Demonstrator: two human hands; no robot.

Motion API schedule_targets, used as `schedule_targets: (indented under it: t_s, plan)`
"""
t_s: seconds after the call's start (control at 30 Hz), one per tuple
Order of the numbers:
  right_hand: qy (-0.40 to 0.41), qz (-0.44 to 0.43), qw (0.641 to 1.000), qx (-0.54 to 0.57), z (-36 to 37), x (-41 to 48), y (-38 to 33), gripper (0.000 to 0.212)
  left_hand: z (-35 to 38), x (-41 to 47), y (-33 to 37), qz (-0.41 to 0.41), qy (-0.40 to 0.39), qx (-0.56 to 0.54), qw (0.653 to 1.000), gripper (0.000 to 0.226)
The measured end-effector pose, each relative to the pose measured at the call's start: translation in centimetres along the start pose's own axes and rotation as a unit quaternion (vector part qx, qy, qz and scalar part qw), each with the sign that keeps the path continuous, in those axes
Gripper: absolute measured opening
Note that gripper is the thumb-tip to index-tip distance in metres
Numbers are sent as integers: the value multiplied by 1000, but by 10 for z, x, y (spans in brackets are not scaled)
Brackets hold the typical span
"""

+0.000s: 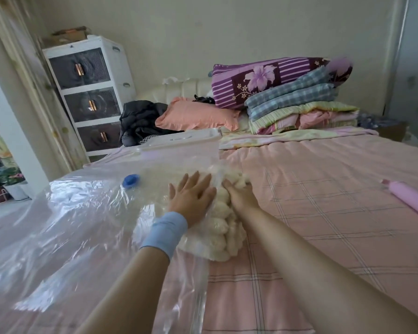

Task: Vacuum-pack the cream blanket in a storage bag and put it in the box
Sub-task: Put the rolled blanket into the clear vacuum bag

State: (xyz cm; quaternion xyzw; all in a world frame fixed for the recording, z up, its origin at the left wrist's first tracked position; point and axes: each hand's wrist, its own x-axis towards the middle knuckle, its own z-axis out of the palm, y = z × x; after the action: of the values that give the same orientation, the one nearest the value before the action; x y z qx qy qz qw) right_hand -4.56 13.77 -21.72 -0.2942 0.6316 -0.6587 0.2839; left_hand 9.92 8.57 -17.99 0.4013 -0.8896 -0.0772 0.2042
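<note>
Though half-bagged, blanket [223, 227] (right fingers [230, 187] half-buried)

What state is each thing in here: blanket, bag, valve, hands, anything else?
cream blanket: partly in bag, end sticking out
storage bag: mouth open, not flattened
blue valve: capped
left hand: flat, pressing on bag
right hand: gripping blanket at the mouth
pink cylinder: lying on bed
drawers: shut

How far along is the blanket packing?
Done: the bag is spread on the bed and the blanket is partly inside. In hand: the left hand presses flat on the bag while the right hand grips the fleece still outside the mouth. Left: push the rest in, seal, draw air out at the blue valve, then box it.
</note>
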Motion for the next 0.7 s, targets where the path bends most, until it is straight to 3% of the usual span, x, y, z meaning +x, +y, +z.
schedule_targets:
  t_s: [0.07, 0.13, 0.2, 0.33, 0.43, 0.47, 0.53, 0.6, 0.7]
  plan:
    - [-69, -13, 997, 29, 8, -4, -3, 69, 2, -4, 1, 31, -10, -2, 999, 49]
    - [-129, -23, 991, 23, 17, -8, -2, 81, -3, -9, 7, 56, -15, -24, 998, 48]
    - [-139, -39, 989, 17, 20, -14, 2, 93, -6, -19, 13, 71, -8, -67, 995, 45]
    - [-85, -68, 994, 4, 11, -32, 2, 65, -8, -42, -1, 68, 76, -98, 990, 43]
    - [-11, -156, 981, -114, -7, -47, -3, 81, -14, -61, -17, 28, 136, -3, 990, 52]
    - [-1, -228, 951, -208, -13, -52, -5, 85, -16, -67, -19, 1, 138, 14, 990, 61]
    - [-39, -338, 849, -406, -21, -59, -11, 89, -17, -79, -21, -58, 101, 15, 993, 80]
    - [-125, -321, 762, -548, -22, -63, -15, 103, -14, -87, -24, -89, 39, 3, 995, 91]
    - [-124, -313, 713, -615, -17, -65, -7, 119, -14, -91, -28, -80, -15, -27, 996, 104]
